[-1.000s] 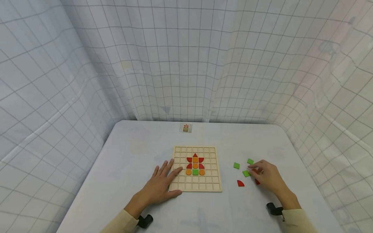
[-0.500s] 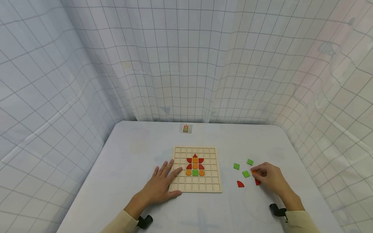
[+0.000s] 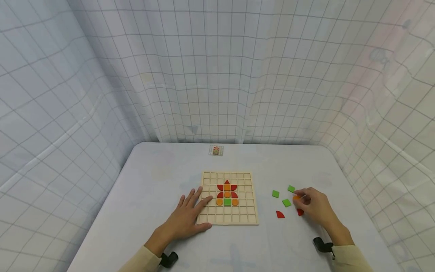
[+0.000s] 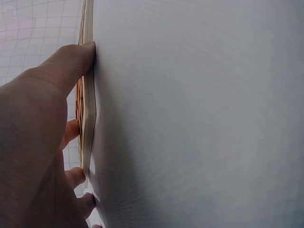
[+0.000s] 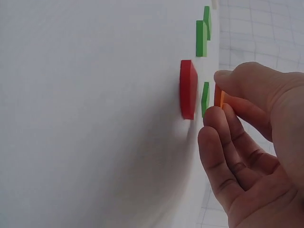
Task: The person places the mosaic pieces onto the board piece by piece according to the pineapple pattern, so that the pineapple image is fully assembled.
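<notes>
The hands are differently occupied. The left hand (image 3: 183,221) is laid with its fingers spread, thumb and index finger touching the board (image 3: 210,218) at its near left corner and left side, presumably so that it is steadied. By the right hand (image 3: 316,206) an orange piece (image 3: 297,197) is pinched between thumb and fingers, over the right half of the counter (image 3: 153,170); it seems to be gripped by its rim, as suits so thin a thing. It appears to be held about level with the counter, but its outline is mostly covered, so no long axis can be told.

Green squares (image 3: 275,193) and red pieces (image 3: 280,214) are scattered between the board and the counter's right edge, probably for easy reach. The board is placed near mid-counter, squared roughly to the far edge; being almost square, it shows no clear long axis. On it a red triangle (image 3: 227,182) is pointed toward that edge, near which a small card (image 3: 216,150) is laid, perhaps for viewing.
</notes>
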`<state>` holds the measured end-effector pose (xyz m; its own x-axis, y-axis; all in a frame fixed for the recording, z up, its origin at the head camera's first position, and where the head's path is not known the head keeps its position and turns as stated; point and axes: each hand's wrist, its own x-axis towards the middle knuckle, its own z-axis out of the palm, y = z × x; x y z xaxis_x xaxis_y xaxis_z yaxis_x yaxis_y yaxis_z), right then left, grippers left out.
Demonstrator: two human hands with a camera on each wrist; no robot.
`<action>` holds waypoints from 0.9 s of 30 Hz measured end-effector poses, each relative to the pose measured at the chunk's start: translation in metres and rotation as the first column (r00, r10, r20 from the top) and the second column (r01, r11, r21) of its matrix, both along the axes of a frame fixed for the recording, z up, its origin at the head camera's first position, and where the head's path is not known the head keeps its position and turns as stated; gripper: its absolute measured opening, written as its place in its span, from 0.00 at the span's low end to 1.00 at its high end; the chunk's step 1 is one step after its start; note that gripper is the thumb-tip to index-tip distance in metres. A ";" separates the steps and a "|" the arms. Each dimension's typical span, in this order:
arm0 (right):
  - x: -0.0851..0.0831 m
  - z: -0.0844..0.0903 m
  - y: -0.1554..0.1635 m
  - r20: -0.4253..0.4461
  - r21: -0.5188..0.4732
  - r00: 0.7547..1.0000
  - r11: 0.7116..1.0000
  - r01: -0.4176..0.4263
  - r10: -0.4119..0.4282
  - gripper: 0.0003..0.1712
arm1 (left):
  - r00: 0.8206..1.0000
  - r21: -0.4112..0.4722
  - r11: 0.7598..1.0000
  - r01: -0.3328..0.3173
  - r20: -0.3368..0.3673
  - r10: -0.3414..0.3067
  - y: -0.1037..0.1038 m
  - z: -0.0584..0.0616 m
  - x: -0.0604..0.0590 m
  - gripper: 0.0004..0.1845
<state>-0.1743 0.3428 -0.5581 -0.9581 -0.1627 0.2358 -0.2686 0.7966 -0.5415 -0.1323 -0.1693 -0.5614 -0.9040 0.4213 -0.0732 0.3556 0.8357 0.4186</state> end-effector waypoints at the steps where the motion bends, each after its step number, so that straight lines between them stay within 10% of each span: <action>1: 0.000 0.000 -0.001 -0.015 0.002 1.000 1.000 0.002 -0.002 0.15 | 1.000 -0.002 1.000 0.001 -0.001 -0.001 0.000 0.001 0.000 0.51; 27: -0.001 0.013 -0.072 -0.106 -0.124 0.961 0.955 -0.269 0.257 0.17 | 1.000 0.016 1.000 -0.009 0.008 0.009 0.001 0.000 -0.002 0.52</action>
<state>-0.1756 0.2707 -0.5453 -0.8601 -0.3671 0.3543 -0.5101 0.6121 -0.6042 -0.1342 -0.1686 -0.5610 -0.9070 0.4146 -0.0734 0.3452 0.8320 0.4343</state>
